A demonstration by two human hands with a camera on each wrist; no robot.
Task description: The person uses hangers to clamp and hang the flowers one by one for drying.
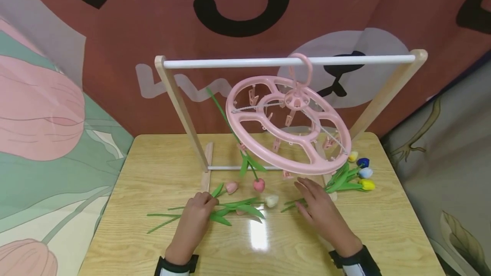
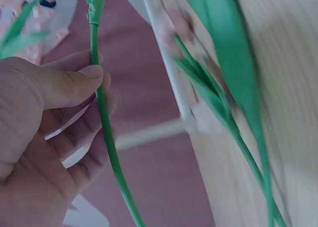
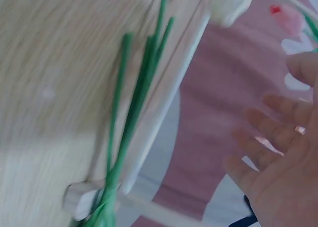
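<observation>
1. We see an artificial tulip stem (image 2: 107, 137) pinched between the thumb and curled fingers of the left hand (image 1: 197, 214); in the head view this hand lies on the wooden table (image 1: 153, 161), at the left end of a loose bunch of green-leaved tulips (image 1: 238, 208) spread flat on the tabletop.
2. We note a pink bud (image 1: 231, 187) and a white bud (image 1: 272, 200) among that bunch, just in front of the rack's base.
3. The right hand (image 1: 320, 210) lies apart from the left, fingers straight and spread, holding nothing; its fingertips sit by the green stems (image 1: 293, 203) that run from a second bunch to its right.
4. That second bunch (image 1: 354, 178) shows yellow, blue and pale blue buds, near the right foot of the rack.
5. One tulip with a red bud (image 1: 258, 184) hangs head-down from a clip of the round pink clip hanger (image 1: 287, 125), its stem slanting up to the left.
6. The hanger tilts from its hook over the white rail (image 1: 238, 62) of a wooden rack (image 1: 180, 105) standing on the table.
7. Behind the rack we see a reddish-brown printed backdrop (image 1: 115, 33).
</observation>
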